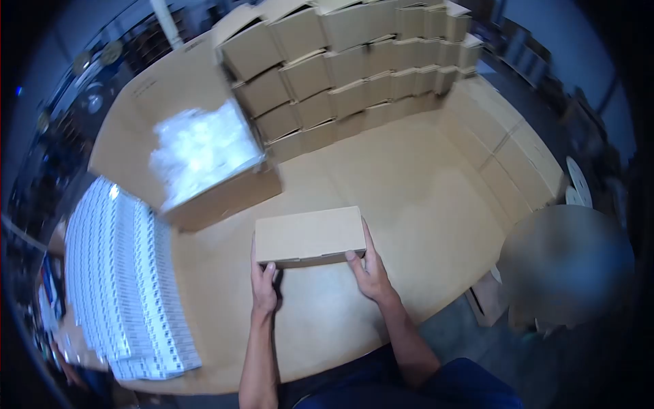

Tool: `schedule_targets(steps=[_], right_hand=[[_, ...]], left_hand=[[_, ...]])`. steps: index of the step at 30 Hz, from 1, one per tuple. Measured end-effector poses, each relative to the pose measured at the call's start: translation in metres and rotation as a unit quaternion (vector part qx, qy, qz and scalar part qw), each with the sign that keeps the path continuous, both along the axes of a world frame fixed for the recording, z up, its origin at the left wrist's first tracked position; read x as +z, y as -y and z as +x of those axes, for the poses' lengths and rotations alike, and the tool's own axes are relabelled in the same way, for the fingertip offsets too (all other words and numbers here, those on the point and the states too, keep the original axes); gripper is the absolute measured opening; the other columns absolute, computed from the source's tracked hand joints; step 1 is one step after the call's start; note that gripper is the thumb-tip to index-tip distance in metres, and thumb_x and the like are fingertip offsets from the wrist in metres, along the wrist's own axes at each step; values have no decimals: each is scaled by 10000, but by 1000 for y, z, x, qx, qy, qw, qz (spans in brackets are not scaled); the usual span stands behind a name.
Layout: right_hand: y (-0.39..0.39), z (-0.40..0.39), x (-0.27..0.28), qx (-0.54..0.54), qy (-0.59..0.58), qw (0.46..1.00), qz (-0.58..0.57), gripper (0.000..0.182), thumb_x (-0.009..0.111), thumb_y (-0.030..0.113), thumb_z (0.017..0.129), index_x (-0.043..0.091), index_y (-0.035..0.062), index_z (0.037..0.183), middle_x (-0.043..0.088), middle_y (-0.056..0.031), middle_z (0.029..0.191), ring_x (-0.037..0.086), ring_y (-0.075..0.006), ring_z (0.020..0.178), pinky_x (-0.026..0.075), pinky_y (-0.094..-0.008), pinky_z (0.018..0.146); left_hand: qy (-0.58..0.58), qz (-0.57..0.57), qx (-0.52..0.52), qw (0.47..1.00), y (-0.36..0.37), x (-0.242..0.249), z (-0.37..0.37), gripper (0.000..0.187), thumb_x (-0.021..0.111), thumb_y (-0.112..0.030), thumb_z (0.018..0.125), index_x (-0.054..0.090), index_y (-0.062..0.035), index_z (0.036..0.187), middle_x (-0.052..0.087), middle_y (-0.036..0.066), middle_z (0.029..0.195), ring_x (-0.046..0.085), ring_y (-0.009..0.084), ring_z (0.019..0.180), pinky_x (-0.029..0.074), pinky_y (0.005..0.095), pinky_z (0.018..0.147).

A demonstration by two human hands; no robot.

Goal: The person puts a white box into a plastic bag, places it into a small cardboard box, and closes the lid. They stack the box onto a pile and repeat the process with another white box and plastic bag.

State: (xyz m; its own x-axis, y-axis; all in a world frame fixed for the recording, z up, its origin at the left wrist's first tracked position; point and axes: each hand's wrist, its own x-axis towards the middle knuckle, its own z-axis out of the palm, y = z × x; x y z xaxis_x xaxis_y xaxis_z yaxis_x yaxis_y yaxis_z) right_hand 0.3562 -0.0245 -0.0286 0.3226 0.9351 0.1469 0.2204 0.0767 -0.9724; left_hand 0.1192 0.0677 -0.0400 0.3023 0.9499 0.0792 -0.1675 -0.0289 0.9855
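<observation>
A closed brown cardboard box [310, 234] is gripped between my two hands, close over the table in front of me. My left hand [263, 283] clasps its left end, with the thumb on the near side. At the opposite end my right hand [371, 269] holds the box the same way, thumb at the near right corner. The lid lies flat and faces up; the far fingers are partly hidden behind the box ends.
Rows of stacked cardboard boxes [361, 65] line the table's [409, 184] far side. A large open carton [228, 200] of clear plastic packets [204, 146] stands at left, beside white labelled strips [126, 279]. A long cardboard box [507, 146] borders the right.
</observation>
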Motion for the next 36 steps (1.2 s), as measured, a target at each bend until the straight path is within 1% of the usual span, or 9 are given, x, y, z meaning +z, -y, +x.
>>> schedule_targets(steps=[3,4,8,9,12,13,17,33,36], right_hand=[[11,59,-3,-98,24,995,-13,738,521,296,1088,133,-5,1639,297,-268,1652,363,-355,1510,362,-405,1187],[9,85,-5,-139,56,989,-10,718,524,268,1083,156,-5,1636,333,-276,1631,394,-348,1494,366,-406,1183],[15,190,-19,-220,127,967,-29,711,531,184,1061,156,5,1639,401,-279,1595,445,-349,1465,377,-416,1176],[14,219,-40,-242,119,963,14,694,583,118,1021,243,-6,1614,434,-280,1571,515,-367,1408,437,-416,1134],[17,266,-50,-317,104,942,33,623,635,54,979,385,-43,1541,487,-287,1520,583,-389,1329,505,-406,1065],[13,277,-52,-369,163,912,73,532,662,4,946,501,-73,1447,521,-296,1474,608,-394,1287,544,-386,1012],[6,299,-51,-425,213,873,106,474,681,-2,930,560,-101,1377,565,-313,1412,621,-407,1256,563,-391,979],[-10,307,-37,-474,208,851,85,466,687,-24,935,553,-140,1366,550,-320,1429,673,-352,1204,603,-336,953],[-10,305,-39,-479,109,868,74,469,682,-11,944,551,-134,1378,569,-312,1421,669,-338,1222,596,-342,959]], left_hand=[[-106,65,-107,986,-51,-20,59,624,525,-80,1057,276,10,1622,467,182,1565,475,244,1400,332,347,1188],[-127,72,-110,983,-55,3,94,545,572,-107,1041,422,23,1549,617,188,1409,590,218,1245,454,342,1071],[-150,188,-131,962,-98,-4,232,370,591,-121,1028,594,30,1365,731,201,1031,683,229,930,530,357,874],[-170,160,-162,959,-103,1,262,351,566,-132,1061,591,41,1365,733,152,1162,663,200,1082,500,326,979],[-184,221,-172,942,-124,-16,347,374,547,-113,1059,565,45,1397,720,166,1230,661,218,1135,489,334,1011],[-75,238,-181,951,-126,-23,373,392,530,-103,1058,538,53,1418,698,180,1278,648,234,1189,481,343,1030],[-100,240,-204,944,-145,-25,433,395,505,-94,1063,514,48,1432,677,210,1302,641,263,1208,483,368,1036],[-100,268,-266,921,-182,-35,505,439,432,-63,1076,428,24,1506,590,225,1431,550,305,1357,401,375,1144],[-131,240,-278,921,-175,-20,501,490,460,-83,1055,392,38,1525,580,277,1423,584,357,1320,439,404,1110]])
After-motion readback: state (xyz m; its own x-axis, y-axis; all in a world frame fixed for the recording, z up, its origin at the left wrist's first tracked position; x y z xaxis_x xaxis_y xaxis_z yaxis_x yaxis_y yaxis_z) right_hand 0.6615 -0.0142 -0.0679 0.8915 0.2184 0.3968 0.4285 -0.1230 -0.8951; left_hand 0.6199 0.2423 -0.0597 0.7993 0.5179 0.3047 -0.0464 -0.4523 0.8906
